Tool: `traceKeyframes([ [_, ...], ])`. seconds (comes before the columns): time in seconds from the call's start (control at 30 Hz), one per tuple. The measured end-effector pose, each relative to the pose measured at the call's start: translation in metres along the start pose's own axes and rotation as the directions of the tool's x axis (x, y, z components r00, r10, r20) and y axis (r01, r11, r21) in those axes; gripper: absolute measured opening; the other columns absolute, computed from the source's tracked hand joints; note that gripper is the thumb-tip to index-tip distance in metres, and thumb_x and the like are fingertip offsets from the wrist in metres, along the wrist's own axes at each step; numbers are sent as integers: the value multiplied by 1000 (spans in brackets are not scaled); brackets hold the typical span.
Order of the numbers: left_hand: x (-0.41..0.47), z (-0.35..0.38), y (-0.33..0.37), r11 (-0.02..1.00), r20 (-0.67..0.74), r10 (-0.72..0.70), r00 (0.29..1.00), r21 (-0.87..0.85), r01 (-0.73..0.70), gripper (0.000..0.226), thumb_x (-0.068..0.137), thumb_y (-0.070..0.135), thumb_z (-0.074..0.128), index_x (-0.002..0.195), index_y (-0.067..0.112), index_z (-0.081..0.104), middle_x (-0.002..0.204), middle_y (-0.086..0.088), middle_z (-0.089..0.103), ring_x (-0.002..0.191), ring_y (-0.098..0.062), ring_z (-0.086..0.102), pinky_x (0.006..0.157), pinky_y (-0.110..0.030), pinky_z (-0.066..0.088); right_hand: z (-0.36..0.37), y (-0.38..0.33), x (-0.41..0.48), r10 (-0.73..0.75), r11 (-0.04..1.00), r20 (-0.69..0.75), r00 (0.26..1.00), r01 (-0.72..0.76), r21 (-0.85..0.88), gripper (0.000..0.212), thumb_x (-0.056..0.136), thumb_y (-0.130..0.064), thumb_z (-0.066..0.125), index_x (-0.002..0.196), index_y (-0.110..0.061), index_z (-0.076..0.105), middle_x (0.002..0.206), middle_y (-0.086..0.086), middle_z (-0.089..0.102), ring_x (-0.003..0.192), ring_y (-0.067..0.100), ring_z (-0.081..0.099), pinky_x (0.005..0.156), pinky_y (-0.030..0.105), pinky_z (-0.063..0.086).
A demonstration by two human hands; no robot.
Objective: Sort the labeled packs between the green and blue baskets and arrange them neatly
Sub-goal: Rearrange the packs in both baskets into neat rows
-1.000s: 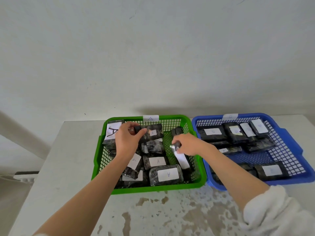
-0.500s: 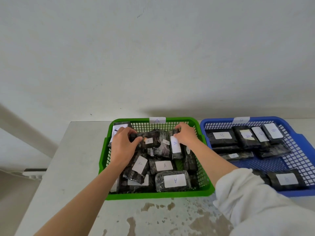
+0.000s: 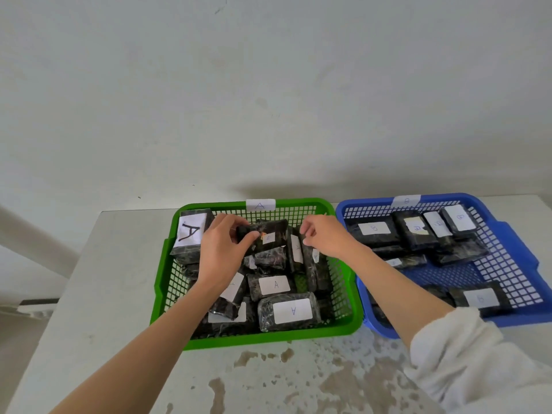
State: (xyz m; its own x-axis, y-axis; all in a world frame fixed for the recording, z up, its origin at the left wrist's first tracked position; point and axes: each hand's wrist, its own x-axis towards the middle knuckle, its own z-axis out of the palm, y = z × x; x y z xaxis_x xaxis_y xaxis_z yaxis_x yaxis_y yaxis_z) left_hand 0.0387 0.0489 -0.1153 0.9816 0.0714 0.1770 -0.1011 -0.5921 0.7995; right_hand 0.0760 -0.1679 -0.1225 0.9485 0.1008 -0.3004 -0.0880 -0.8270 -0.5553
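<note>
The pale counter, stained in the stretch nearer the person than both grips, carries two mesh baskets side by side. The green basket lies under both grips and is crowded with dark wrapped packs. The blue basket sits right beside it, on the side of the right grip away from the left one, with a row of labelled packs along its back and more at its near edge. The white sleeve covers the right forearm. Just outward of the left grip, a pack with a large A label leans in the green basket's back corner. The left grip is over the rear of the green basket, thumb and fingers closed round a dark pack with a small white label, held raised above the heap. The right grip is a little apart from the left one, across that held pack, fingers curled, with fingertips at the top of an upright pack standing on edge; whether they pinch it or merely touch it cannot be told. Nearer the person than both grips a front pack lies flat, its A label up. A small A tag on the green rim sits beyond and between the grips, and a faint tag marks the blue rim beyond the right grip
</note>
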Motion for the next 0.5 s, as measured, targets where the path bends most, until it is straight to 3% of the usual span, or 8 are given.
traceKeyframes([
  [0.1, -1, 11, 2, 996, 10, 24, 1000, 85, -25, 15, 80, 23, 72, 90, 16, 64, 91, 6, 55, 77, -8, 53, 68, -22, 47, -6, 4, -7, -72, 985, -33, 997, 66, -162, 19, 85, -2, 59, 103, -9, 60, 102, 10, 63, 93, 25, 60, 84, 41, 51],
  [0.2, 2, 12, -1, 992, -6, -3, 1000, 125, 4, 14, 81, 21, 70, 91, 15, 63, 93, 4, 56, 80, -11, 52, 71, -25, 45, -11, 5, -13, -91, 975, 75, 993, 104, -194, 19, 83, -6, 64, 102, -11, 64, 103, 7, 64, 89, 20, 60, 78, 33, 50],
  [0.27, 2, 10, -5, 991, -12, -22, 1000, 128, 23, 13, 82, 21, 70, 91, 15, 63, 93, 4, 55, 79, -8, 51, 70, -22, 43, -11, 5, -18, -98, 974, 247, 964, 143, -175, 18, 81, -9, 68, 98, -11, 69, 101, 5, 68, 84, 13, 58, 71, 24, 43],
  [0.37, 1, 5, -9, 995, -36, -31, 999, 98, 34, 12, 81, 21, 71, 89, 16, 63, 90, 5, 55, 75, -2, 51, 65, -13, 39, -7, -2, -27, -131, 991, 329, 935, 137, 3, 17, 85, -16, 66, 101, -11, 70, 99, 1, 69, 86, 10, 59, 70, 17, 44],
  [0.43, 1, -1, -8, 996, -68, -40, 997, 73, 45, 13, 81, 22, 71, 88, 17, 62, 89, 5, 55, 75, -2, 52, 64, -11, 39, -1, -11, -33, -137, 990, 450, 883, 110, 85, 27, 83, -31, 67, 105, -14, 67, 101, 0, 67, 92, 14, 61, 73, 21, 48],
  [0.5, 1, -7, -7, 997, -96, -48, 994, 55, 54, 13, 81, 22, 71, 89, 16, 63, 90, 4, 57, 75, -5, 54, 65, -13, 41, 10, -20, -39, -109, 986, 644, 757, 164, -25, 49, 78, -48, 69, 116, -18, 60, 110, -4, 61, 99, 15, 56, 75, 23, 45],
])
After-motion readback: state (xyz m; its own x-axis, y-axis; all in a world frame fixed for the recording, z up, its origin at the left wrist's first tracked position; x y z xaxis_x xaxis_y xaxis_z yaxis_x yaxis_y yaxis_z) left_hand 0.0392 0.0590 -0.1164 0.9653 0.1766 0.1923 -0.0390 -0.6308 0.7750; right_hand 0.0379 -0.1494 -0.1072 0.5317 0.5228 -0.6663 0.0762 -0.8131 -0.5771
